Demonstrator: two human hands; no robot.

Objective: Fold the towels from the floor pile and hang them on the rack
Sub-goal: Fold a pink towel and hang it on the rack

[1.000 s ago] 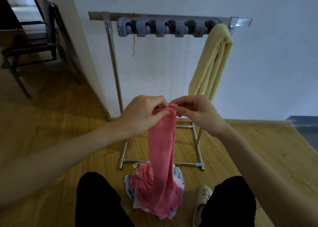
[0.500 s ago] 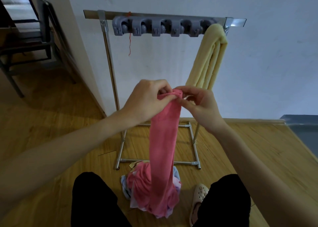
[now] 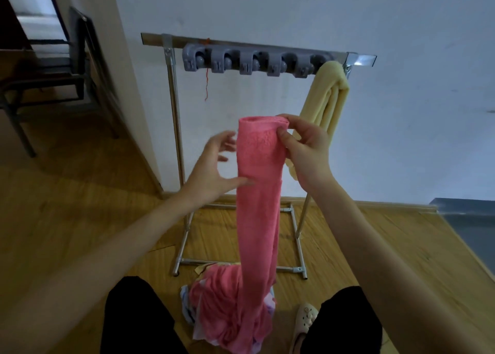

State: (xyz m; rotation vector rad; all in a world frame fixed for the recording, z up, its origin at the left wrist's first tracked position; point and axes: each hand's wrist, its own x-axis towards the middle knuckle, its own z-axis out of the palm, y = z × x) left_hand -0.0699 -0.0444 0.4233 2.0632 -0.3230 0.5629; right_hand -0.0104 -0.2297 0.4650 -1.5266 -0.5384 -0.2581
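Pink towel [image 3: 258,192]: hangs as a long folded strip from its top fold down to the floor pile [image 3: 227,310], lower end bunched there among other cloths.
Right hand [image 3: 308,150]: pinches the top fold between thumb and fingers.
Left hand [image 3: 214,171]: fingers spread and loose, thumb touching the strip's left edge; slightly blurred, so contact seems light.
Rack [image 3: 257,58]: metal frame against the wall, grey clips along its top bar.
Yellow towel [image 3: 328,104]: draped over the bar's right end.
Chair [image 3: 53,80]: dark, far left.
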